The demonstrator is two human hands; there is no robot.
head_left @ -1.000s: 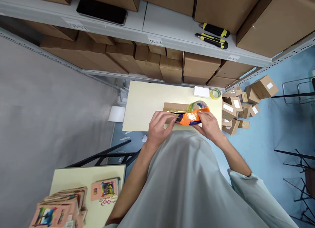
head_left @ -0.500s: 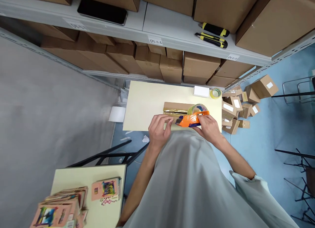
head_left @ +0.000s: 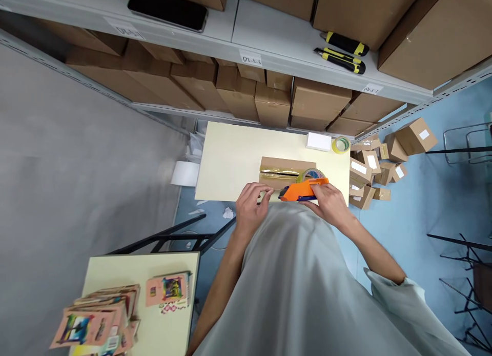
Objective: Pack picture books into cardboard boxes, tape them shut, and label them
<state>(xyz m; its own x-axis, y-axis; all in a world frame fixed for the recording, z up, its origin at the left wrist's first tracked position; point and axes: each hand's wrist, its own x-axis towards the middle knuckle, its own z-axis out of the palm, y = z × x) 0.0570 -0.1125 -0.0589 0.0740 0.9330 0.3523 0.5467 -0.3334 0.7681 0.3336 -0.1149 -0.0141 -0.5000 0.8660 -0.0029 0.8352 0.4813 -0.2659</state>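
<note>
Across the top of the frame I see a grey rack [head_left: 269, 25] loaded with cartons. Below it, mid-frame, stands a cream table [head_left: 226, 161]. A taped carton [head_left: 277, 164] lies near its front edge, right of centre. Just in front, the orange tape dispenser [head_left: 300, 191] is gripped by the right hand [head_left: 328, 203]. The left hand [head_left: 251, 206] curls beside the dispenser's tip, though I can't tell whether it pinches anything. A loose tape roll [head_left: 335, 146] rests at the table's upper right corner.
</note>
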